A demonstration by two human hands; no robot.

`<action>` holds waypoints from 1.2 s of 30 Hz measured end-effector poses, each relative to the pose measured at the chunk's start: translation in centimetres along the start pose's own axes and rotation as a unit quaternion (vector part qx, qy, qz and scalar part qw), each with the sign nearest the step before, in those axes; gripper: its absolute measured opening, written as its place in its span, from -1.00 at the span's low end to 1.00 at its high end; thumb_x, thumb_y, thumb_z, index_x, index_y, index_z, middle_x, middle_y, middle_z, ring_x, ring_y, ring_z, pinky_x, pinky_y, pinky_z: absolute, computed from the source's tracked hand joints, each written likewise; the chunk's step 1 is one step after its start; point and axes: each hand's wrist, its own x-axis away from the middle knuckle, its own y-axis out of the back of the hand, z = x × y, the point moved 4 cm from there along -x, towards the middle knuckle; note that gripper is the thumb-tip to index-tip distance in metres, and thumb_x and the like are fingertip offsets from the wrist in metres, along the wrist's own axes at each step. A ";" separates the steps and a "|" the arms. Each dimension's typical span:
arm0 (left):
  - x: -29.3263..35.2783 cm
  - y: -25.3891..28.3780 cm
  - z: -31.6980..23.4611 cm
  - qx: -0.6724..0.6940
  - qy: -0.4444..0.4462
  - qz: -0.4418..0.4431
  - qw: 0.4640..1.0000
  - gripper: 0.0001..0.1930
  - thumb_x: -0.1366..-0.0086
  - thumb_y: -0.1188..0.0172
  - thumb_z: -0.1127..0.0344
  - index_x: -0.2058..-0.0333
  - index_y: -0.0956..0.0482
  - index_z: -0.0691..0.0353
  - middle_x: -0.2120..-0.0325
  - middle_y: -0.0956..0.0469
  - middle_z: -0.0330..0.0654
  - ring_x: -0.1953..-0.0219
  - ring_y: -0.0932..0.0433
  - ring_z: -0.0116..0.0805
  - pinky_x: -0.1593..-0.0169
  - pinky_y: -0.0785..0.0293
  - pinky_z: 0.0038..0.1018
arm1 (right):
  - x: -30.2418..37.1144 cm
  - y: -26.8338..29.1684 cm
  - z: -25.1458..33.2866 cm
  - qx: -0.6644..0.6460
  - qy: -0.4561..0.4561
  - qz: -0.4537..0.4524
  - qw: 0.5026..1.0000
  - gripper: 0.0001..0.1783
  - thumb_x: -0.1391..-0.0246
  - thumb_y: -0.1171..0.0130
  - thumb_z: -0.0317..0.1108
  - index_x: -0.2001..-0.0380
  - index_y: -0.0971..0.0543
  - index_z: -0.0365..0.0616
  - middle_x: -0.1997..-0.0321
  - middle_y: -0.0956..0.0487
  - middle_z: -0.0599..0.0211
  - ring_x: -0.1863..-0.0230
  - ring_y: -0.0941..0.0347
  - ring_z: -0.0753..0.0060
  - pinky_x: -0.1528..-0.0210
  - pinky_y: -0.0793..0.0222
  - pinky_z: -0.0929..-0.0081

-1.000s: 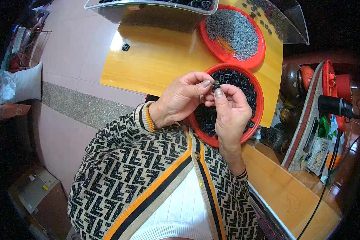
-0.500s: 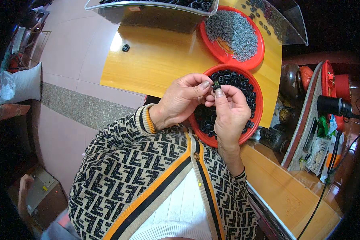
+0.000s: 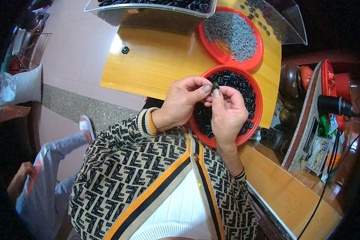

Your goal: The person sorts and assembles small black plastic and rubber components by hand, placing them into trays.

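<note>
A small black plastic part (image 3: pixel 215 85) is pinched between the fingertips of both my hands; its details are mostly covered. My left hand (image 3: pixel 176 102) grips it from the left with thumb and forefinger. From the right, my right hand (image 3: pixel 229 116) closes on it with thumb and fingers. Both hands are over a red bowl (image 3: pixel 259 105) filled with small black oval parts (image 3: pixel 249 94). Just behind it, a red dish (image 3: pixel 261 50) holds many small grey screws (image 3: pixel 242 38).
A clear bin (image 3: pixel 148 16) of black pieces stands at the table's far edge. Another clear container (image 3: pixel 294 24) is at the far right. One black piece (image 3: pixel 125 50) lies alone on the yellow table (image 3: pixel 148 68). To my left, a person's leg (image 3: pixel 64 148) crosses the floor.
At the left, a person in light trousers and a white slipper has come further into view. My hands have shifted very slightly, still pinching the black part.
</note>
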 end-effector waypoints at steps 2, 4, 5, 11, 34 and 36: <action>0.1 0.0 -0.1 -0.038 -0.016 0.000 0.999 -0.89 -0.14 -0.06 0.50 0.33 -0.44 0.36 0.44 -0.47 -0.20 0.43 -0.44 -0.52 0.33 -0.42 -0.62 | 0.1 0.0 0.0 0.024 0.010 0.003 1.000 -0.92 0.01 -0.02 -0.57 0.39 -0.41 -0.33 0.50 -0.47 0.36 0.54 -0.39 0.69 0.46 -0.39 0.75; 0.2 -0.2 -0.6 -0.120 -0.069 0.001 0.990 -0.89 -0.13 -0.06 0.51 0.33 -0.44 0.38 0.45 -0.46 -0.21 0.43 -0.43 -0.54 0.34 -0.42 -0.65 | 0.2 0.5 -0.3 0.072 0.021 0.006 0.997 -0.92 0.02 -0.03 -0.57 0.39 -0.41 -0.32 0.50 -0.47 0.37 0.54 -0.39 0.70 0.47 -0.38 0.77; 0.3 -0.3 -0.7 -0.121 -0.069 0.002 0.990 -0.89 -0.13 -0.06 0.51 0.33 -0.44 0.38 0.45 -0.46 -0.21 0.43 -0.43 -0.54 0.34 -0.42 -0.65 | 0.2 0.6 -0.4 0.121 0.031 0.009 0.992 -0.92 0.02 -0.04 -0.57 0.40 -0.41 -0.32 0.51 -0.47 0.39 0.54 -0.38 0.72 0.47 -0.37 0.78; 0.6 -0.4 -1.9 -0.274 -0.103 0.023 0.956 -0.94 -0.11 -0.08 0.49 0.42 -0.46 0.36 0.48 -0.43 -0.30 0.42 -0.37 -0.58 0.31 -0.33 -0.66 | 0.5 1.0 -0.4 0.189 0.072 0.029 0.979 -0.94 0.03 -0.06 -0.56 0.42 -0.43 -0.31 0.52 -0.47 0.41 0.53 -0.39 0.72 0.49 -0.36 0.79; -0.5 -0.8 -1.7 -0.406 -0.125 0.066 0.903 -0.81 -0.08 -0.14 0.46 0.29 -0.48 0.37 0.39 -0.51 -0.16 0.39 -0.45 -0.50 0.32 -0.38 -0.62 | 1.7 4.5 -0.6 0.013 -0.054 -0.014 0.998 -0.92 0.00 0.02 -0.59 0.38 -0.42 -0.33 0.49 -0.47 0.32 0.50 -0.44 0.60 0.49 -0.43 0.69; -2.4 -2.0 -3.3 -0.569 -0.269 0.100 0.771 -0.83 0.05 -0.16 0.49 0.39 -0.51 0.31 0.49 -0.45 -0.12 0.43 -0.44 -0.29 0.37 -0.37 -0.47 | 1.5 5.5 -0.8 0.008 -0.054 -0.028 0.998 -0.92 0.00 0.01 -0.58 0.38 -0.42 -0.33 0.49 -0.47 0.30 0.51 -0.44 0.58 0.49 -0.43 0.68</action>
